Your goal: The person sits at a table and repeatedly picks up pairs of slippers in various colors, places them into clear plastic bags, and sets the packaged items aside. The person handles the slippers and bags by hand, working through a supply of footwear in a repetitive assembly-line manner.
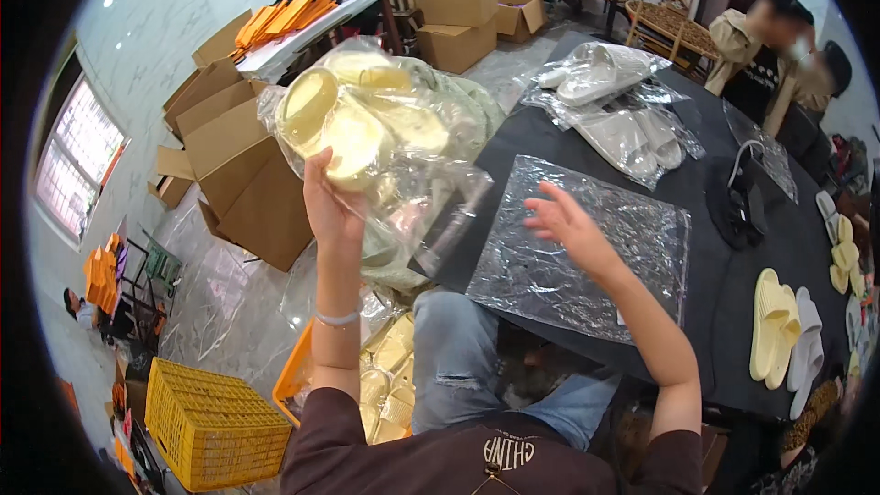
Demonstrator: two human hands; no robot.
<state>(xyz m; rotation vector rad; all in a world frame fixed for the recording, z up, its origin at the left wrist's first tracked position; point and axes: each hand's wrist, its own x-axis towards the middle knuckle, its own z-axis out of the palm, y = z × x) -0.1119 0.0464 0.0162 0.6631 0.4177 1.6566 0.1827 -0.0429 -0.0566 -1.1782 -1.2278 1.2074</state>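
My left hand (332,206) is raised over the table's left side, closed around a clear plastic bag (463,191) of pale yellow slippers (359,139). Over a flat, clear plastic bag (642,234) on the black table (550,124), my right hand (566,225) hovers with its fingers apart and nothing in it. Farther back on the table lie whitish slippers (610,73) in clear bags. Toward the right edge rest a pair of unbagged yellow slippers (775,325) and grey slippers (807,348) beside them.
Beside my legs, an orange crate (291,365) holds many yellow slippers. A yellow crate (215,426) stands at the lower left. Cardboard boxes (243,160) stand left of the table. Two people (779,55) are at its far right; another sits far back.
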